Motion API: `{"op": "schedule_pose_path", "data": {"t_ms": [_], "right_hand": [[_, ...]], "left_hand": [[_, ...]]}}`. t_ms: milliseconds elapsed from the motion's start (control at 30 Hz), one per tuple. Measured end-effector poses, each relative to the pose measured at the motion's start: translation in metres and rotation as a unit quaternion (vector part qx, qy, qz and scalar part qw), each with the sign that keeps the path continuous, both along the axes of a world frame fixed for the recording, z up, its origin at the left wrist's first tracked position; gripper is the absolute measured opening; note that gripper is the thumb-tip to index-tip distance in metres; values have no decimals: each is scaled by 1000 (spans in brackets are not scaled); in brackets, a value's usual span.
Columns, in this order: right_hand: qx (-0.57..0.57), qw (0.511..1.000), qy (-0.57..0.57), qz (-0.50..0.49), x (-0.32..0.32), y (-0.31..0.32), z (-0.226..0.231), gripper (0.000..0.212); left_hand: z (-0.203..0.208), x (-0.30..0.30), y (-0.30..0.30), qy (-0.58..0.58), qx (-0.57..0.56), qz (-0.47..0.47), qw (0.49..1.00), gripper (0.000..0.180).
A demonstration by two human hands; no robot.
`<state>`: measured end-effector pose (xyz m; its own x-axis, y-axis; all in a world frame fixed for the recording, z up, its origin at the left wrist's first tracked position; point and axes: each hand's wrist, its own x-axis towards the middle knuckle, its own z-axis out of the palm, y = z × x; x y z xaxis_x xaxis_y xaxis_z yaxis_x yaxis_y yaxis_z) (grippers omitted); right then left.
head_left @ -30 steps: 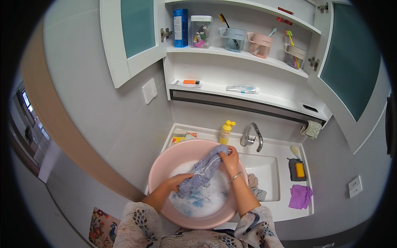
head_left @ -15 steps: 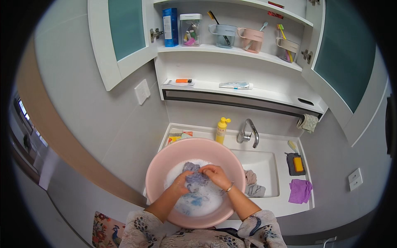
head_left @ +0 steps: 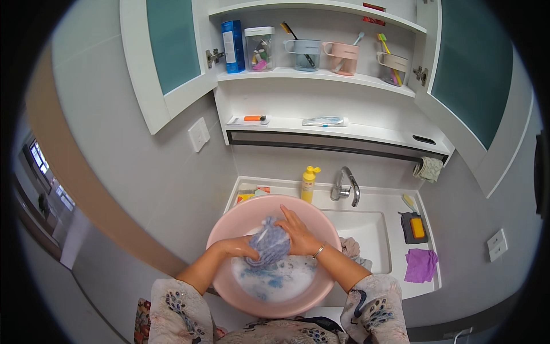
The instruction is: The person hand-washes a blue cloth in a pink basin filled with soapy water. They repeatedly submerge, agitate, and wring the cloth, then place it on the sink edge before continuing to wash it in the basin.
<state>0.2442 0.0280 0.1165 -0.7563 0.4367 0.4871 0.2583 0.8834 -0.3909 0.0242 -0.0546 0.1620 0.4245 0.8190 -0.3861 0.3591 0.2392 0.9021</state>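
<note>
Two hands hold a bunched blue-grey cloth (head_left: 269, 245) over the soapy water (head_left: 281, 284) in a round pink basin (head_left: 222, 229). The left hand (head_left: 236, 247) has its thumb side clamped on the lower left of the cloth; its other fingers are partly hidden, so how they curl cannot be told. The right hand (head_left: 299, 234) grips the other side, with a finger pointing up, apart from the cloth. Holding it from both sides probably stops the wet lump from slipping, and the basin under it can catch the drips.

The basin sits at the left, partly over the white sink (head_left: 375, 241), perhaps so both arms reach in easily. A yellow bottle (head_left: 308, 186) stands just behind it, maybe to be close by. A beige cloth (head_left: 350, 247) and a grey cloth (head_left: 362, 262) lie crumpled in the sink.

The held cloth looks soft, wet and wrinkly. The basin looks like smooth plastic, and the water has white foam with blue patches. The tap (head_left: 344, 189) is shiny, bent metal. On the right, a thin purple cloth (head_left: 421, 265) lies flat, near a yellow block (head_left: 417, 229) with rounded corners.
</note>
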Motion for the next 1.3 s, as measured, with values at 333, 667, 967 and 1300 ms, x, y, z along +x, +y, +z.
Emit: {"op": "schedule_pose_path", "data": {"t_ms": [333, 667, 967, 1300], "right_hand": [[-132, 989, -39, 58, -9, -10, 2, 66], [-236, 937, -255, -24, -11, 24, -23, 54], [-363, 913, -187, -5, -1, 14, 1, 64], [-527, 847, 2, 73, 19, 12, 9, 92]], "left_hand": [[-51, -3, 8, 252, 297, -124, 913, 52], [-61, 40, -1, 338, 203, 27, 919, 47], [-64, 17, -13, 2, 149, 11, 989, 96], [-74, 5, -16, -147, -27, 127, 981, 72]]}}
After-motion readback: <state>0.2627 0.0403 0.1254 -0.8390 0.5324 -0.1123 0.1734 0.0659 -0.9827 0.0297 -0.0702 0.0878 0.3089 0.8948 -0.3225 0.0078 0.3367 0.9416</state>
